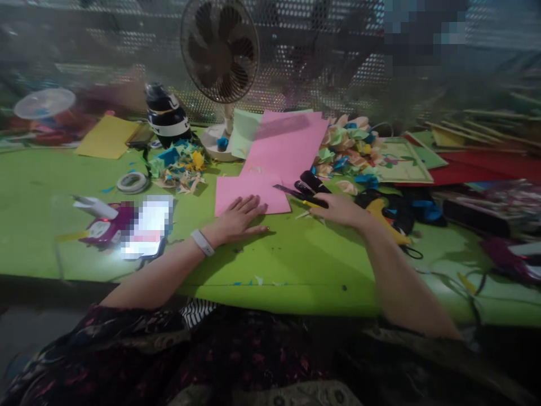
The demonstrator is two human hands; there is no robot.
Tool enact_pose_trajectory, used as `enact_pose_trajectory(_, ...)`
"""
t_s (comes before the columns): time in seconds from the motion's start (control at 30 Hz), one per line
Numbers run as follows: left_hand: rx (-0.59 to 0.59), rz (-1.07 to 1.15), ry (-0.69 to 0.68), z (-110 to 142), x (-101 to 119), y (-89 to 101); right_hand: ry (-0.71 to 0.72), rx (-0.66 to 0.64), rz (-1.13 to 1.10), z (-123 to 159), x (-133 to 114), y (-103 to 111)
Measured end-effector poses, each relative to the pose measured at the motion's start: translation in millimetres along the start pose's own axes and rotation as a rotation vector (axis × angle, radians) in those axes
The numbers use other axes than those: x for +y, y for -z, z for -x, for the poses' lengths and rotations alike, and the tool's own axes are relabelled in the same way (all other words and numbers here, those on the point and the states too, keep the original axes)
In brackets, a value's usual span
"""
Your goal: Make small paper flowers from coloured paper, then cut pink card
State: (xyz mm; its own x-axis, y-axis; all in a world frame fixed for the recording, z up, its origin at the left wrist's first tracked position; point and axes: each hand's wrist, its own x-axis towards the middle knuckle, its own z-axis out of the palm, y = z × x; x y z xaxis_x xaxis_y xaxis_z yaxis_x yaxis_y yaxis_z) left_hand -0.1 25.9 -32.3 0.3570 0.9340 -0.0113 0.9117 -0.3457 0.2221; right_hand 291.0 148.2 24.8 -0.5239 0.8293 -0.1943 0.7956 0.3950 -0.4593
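My left hand (243,219) lies flat on a folded pink sheet of paper (226,189), fingers stretched out, with a pale band on the wrist. Just right of the sheet, my right hand (340,210) has its fingers closed on dark-handled scissors (302,195), whose blades point left over the paper's corner. Part of the handle is hidden by the fingers. A black object (313,181), its kind unclear, lies right behind the scissors. Beyond the folded sheet is a larger pink sheet (283,146).
Cut paper scraps (181,169) and a tape roll (133,182) lie left of the paper. A lit phone (147,228) sits nearer me. Paper petals (349,146) are heaped at the back right. A fan (220,53) and a black bottle (169,121) stand behind. A yellow-and-black tool (386,220) lies right.
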Motion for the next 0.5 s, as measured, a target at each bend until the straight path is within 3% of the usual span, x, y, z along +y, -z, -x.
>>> enact_pose_trajectory(0.1,0.05,-0.002,0.004,0,-4,-3.9,-0.053,0.023,0.136,14,3,-1)
enact_pose_trajectory(0.3,0.052,0.006,-0.002,7,-8,-4.9,-0.119,0.063,0.174,46,1,-7)
enact_pose_trajectory(0.5,0.164,-0.023,-0.074,8,-5,-5.1,-0.17,0.071,0.262,50,-6,-5)
